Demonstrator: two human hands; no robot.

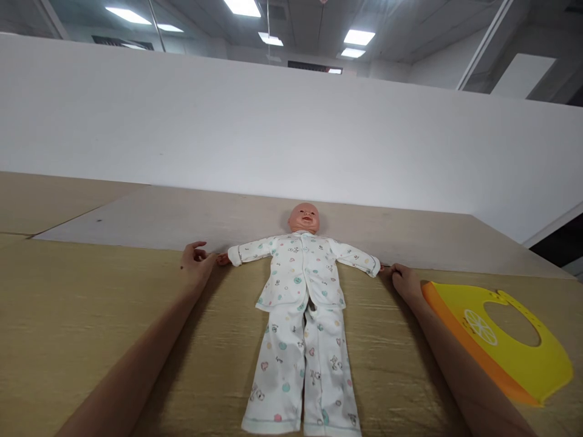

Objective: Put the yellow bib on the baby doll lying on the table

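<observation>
A baby doll (304, 273) in white patterned pyjamas lies on its back on the wooden table (82, 315), arms spread, head toward the far wall. My left hand (195, 262) rests at the tip of the doll's arm on the left side, fingers curled in a pinch about the doll's small hand. My right hand (403, 280) reaches the end of the doll's other sleeve, fingers closed around the doll's hand there.
A yellow silicone bib (505, 343) with an orange edge lies on the table to the right, just beside my right forearm. A white partition wall (291, 133) stands behind the table. A grey board (150, 218) covers the table's far part.
</observation>
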